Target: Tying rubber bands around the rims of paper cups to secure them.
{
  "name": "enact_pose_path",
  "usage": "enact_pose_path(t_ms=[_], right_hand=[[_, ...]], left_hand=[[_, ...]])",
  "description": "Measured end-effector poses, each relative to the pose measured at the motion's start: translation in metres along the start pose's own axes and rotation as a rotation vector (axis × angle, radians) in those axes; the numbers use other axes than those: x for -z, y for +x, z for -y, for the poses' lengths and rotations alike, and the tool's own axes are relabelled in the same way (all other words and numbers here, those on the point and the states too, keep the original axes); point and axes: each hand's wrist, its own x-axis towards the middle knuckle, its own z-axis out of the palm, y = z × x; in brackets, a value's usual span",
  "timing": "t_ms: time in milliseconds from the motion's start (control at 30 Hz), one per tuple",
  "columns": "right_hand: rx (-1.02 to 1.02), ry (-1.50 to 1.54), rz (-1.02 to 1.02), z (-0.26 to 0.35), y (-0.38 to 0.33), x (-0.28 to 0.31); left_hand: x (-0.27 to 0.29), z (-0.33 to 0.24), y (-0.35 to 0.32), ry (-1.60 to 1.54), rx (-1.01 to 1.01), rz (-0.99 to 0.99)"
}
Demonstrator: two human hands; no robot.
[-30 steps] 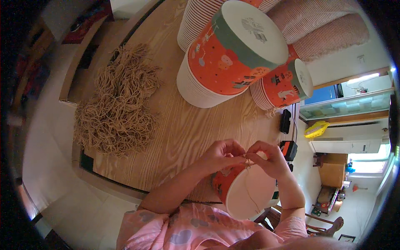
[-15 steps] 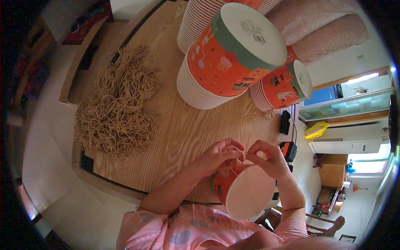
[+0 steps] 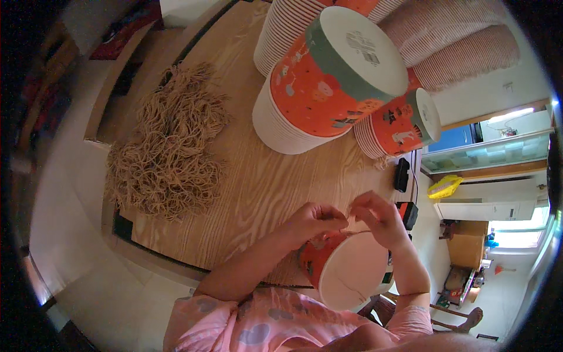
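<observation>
Nearest to us, the orange paper bucket (image 3: 346,273) sits tipped at the near edge of the wooden table (image 3: 258,188), its white inside facing us. Our left hand (image 3: 314,218) is closed in a pinch just above the bucket's rim, on its left side; our right hand (image 3: 381,217) is likewise closed in a pinch above the rim, on its right side. A thin cord (image 3: 352,210) runs between the two sets of fingers, touching both. Whether it passes through the bucket wall we cannot tell.

Beyond the bucket and well to its left lies the heap of brown cord loops (image 3: 167,155). Farther from the bucket, straight ahead, stands the large stack of buckets (image 3: 319,88), with a smaller stack of buckets (image 3: 399,126) just beside it on the right.

Risk, in our judgement: the bucket is propped, not held, so a sideways tug on the cord could roll it off the table edge; a slack pinch could let the cord slip free.

Against the frame one second back: both hands have stayed at the bucket's rim, fingertips drawn slightly closer; the bucket, heap and stacks have not moved.
</observation>
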Motion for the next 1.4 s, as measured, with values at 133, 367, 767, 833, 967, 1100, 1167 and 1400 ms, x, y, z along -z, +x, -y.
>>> enact_pose_path(t_ms=[133, 367, 767, 833, 967, 1100, 1167, 1400], right_hand=[[0.265, -0.097, 0.093, 0.021, 0.010, 0.006], [0.364, -0.333, 0.165, 0.019, 0.014, 0.011], [0.309, -0.477, 0.032, 0.012, 0.000, -0.003], [0.322, -0.472, -0.039, 0.007, -0.001, -0.009], [0.371, -0.575, -0.178, -0.003, -0.011, -0.011], [0.379, -0.627, -0.257, -0.008, -0.021, -0.018], [0.406, -0.598, -0.329, -0.010, -0.019, -0.021], [0.446, -0.576, -0.386, -0.031, -0.027, -0.026]], left_hand=[[0.003, 0.006, 0.004, -0.001, -0.085, 0.005], [-0.001, 0.001, 0.003, -0.030, -0.082, -0.006], [-0.009, -0.004, -0.010, 0.423, -0.404, -0.241], [-0.020, -0.020, -0.022, 0.636, -0.618, -0.392], [-0.074, -0.054, -0.076, 0.693, -0.607, -0.196], [-0.111, -0.039, -0.099, 1.014, -0.305, 0.161], [-0.117, -0.014, -0.090, 1.085, -0.368, 0.102], [-0.128, 0.021, -0.057, 1.200, -0.405, -0.182]])
